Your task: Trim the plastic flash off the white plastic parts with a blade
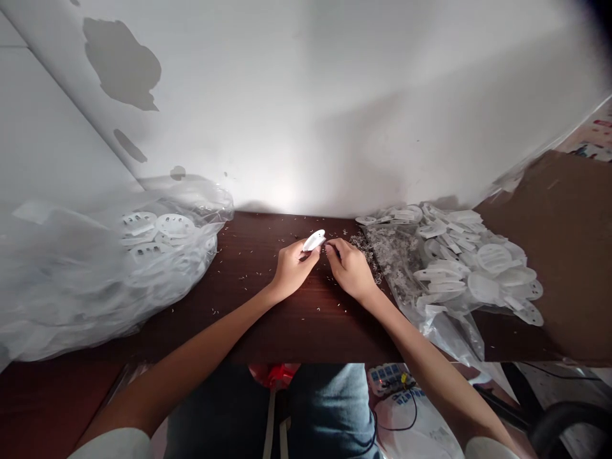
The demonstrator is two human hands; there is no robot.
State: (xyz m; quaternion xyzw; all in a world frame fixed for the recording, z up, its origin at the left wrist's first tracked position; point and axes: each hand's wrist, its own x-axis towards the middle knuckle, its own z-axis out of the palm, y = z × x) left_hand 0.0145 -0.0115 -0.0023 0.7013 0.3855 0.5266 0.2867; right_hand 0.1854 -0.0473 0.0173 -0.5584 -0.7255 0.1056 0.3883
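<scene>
My left hand (291,266) is closed around a small white round plastic part (314,240), holding it tilted above the dark wooden table (287,319). My right hand (350,266) is pinched against the part's right edge; whether it holds a small tool I cannot make out. Both hands meet near the table's far middle, close to the white wall.
A clear plastic bag (95,280) with white round parts lies at the left. A heap of white plastic parts (473,261) on a plastic sheet lies at the right, with grey shavings (392,255) beside it. Small scraps dot the table. A brown board (564,242) stands far right.
</scene>
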